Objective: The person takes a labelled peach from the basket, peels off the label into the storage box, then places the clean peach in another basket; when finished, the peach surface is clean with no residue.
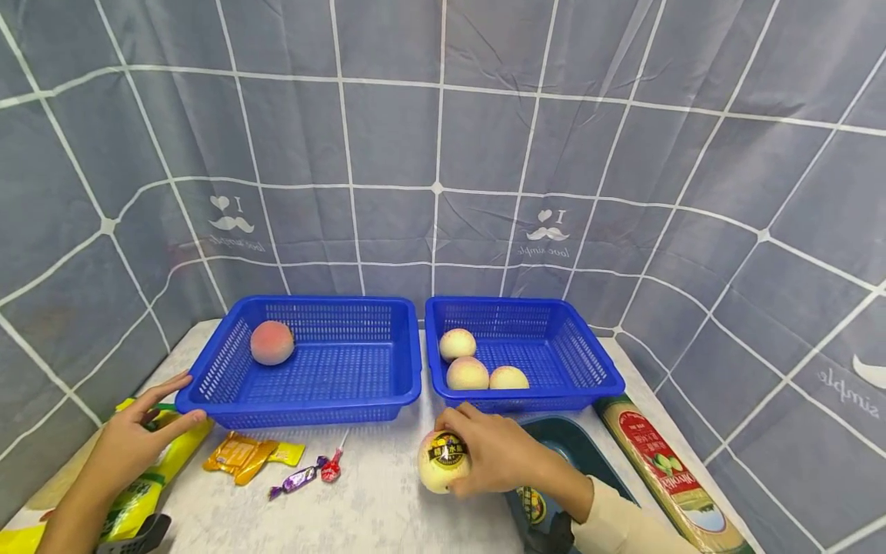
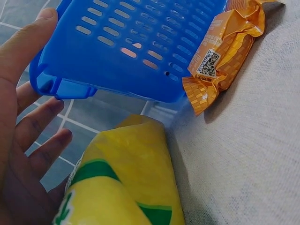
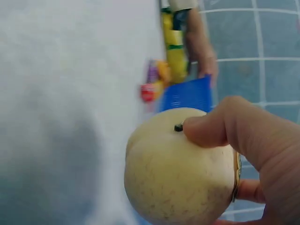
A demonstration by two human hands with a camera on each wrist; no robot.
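Observation:
My right hand (image 1: 462, 452) grips a pale yellow round fruit (image 1: 440, 465) with a dark sticker, low over the table in front of the right blue basket (image 1: 584, 350). In the right wrist view a fingertip (image 3: 206, 131) presses by the stem of the fruit (image 3: 176, 173). That basket holds three pale fruits (image 1: 467, 374). The left blue basket (image 1: 304, 412) holds one pink peach (image 1: 271, 342). My left hand (image 1: 162, 408) lies open at its front-left corner, its straight fingers (image 2: 40, 119) beside the basket's corner (image 2: 56, 84).
A yellow bag (image 1: 152, 473) lies under my left hand. An orange snack packet (image 1: 238, 455) and wrapped candies (image 1: 299, 478) lie in front of the left basket. A dark teal tray (image 1: 577, 446) and a long red-labelled pack (image 1: 661, 469) sit at the right. Grey checked cloth walls surround the table.

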